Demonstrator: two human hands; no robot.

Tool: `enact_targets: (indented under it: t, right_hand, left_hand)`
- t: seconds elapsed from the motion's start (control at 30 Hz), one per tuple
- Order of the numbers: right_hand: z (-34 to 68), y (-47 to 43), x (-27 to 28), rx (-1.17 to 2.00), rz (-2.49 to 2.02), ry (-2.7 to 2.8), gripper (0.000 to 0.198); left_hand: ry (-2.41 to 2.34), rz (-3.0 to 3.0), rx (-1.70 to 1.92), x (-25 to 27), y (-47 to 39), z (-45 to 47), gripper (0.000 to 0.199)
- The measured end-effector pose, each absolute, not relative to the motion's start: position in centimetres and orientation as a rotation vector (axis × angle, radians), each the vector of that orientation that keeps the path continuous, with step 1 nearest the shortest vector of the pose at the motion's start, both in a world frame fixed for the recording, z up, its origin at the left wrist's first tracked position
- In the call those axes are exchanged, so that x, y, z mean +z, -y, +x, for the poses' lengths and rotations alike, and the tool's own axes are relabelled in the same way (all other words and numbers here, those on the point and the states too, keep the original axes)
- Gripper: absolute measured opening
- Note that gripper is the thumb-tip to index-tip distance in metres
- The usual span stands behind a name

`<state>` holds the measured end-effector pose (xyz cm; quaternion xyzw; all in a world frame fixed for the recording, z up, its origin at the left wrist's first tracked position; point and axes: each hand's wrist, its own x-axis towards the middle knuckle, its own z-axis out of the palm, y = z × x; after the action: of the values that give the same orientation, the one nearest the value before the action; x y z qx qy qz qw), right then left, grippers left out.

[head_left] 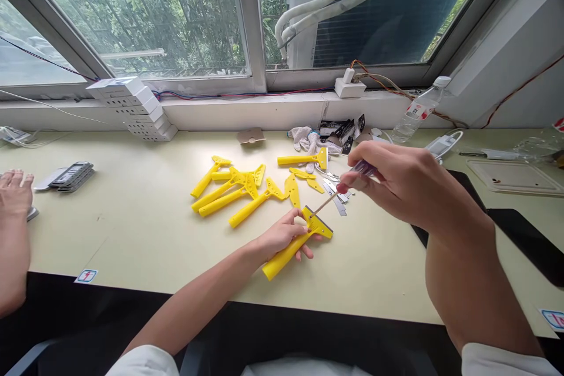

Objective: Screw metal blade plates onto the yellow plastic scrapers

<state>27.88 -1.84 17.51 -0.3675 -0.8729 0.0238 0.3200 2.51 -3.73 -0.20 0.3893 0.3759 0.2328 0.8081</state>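
Note:
My left hand (288,235) grips a yellow scraper (285,257) by its head end, just above the table's front part. A metal blade edge runs along the scraper's head. My right hand (396,185) is closed around the handle of a screwdriver (324,204), whose thin shaft slants down to the left. Its tip meets the scraper's head near a screw spot. Several more yellow scrapers (244,211) lie behind my left hand. Loose yellow cover plates (291,190) and flat metal blades (339,204) lie close behind the held scraper.
Another person's hand (15,188) rests at the far left beside stacked grey pieces (73,176). Along the back are white boxes (136,108), a glove (304,140), black packets (341,131) and a plastic bottle (418,111). A dark flat panel (524,241) lies at right.

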Motion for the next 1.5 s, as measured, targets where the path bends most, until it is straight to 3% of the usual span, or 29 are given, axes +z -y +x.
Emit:
enact_targets:
  t: [0.1, 0.23, 0.33, 0.77, 0.9, 1.1, 1.33, 1.5]
  right_hand:
    - [28.1, 1.8, 17.3, 0.098, -0.976, 2.318, 0.007]
    - [28.8, 2.1, 17.8, 0.352, -0.881, 2.362, 0.023]
    - [28.9, 2.5, 18.5, 0.439, -0.803, 2.376, 0.021]
    - [30.1, 2.5, 19.4, 0.303, -0.731, 2.456, 0.024]
    - [29.4, 2.6, 19.0, 0.327, -0.732, 2.458, 0.03]
    - [28.5, 2.5, 18.6, 0.337, -0.719, 2.446, 0.024]
    - [28.6, 2.3, 18.4, 0.396, -0.675, 2.395, 0.04]
    - [28.3, 2.4, 18.7, 0.391, -0.652, 2.413, 0.035]
  left_hand:
    - [-0.805, 0.826, 0.493, -0.2, 3.7, 2.5, 0.042]
    - [-0.811, 0.821, 0.5, -0.2, 3.7, 2.5, 0.043]
    - [-0.813, 0.817, 0.503, -0.3, 3.7, 2.5, 0.043]
    - [-0.829, 0.752, 0.546, 0.2, 3.6, 2.4, 0.038]
    - [-0.822, 0.745, 0.554, 0.2, 3.6, 2.5, 0.039]
    - [-0.813, 0.751, 0.547, 0.0, 3.5, 2.5, 0.043]
    - [-0.836, 0.749, 0.539, 0.5, 3.7, 2.6, 0.037]
    - [-0.831, 0.76, 0.539, 0.7, 3.7, 2.5, 0.039]
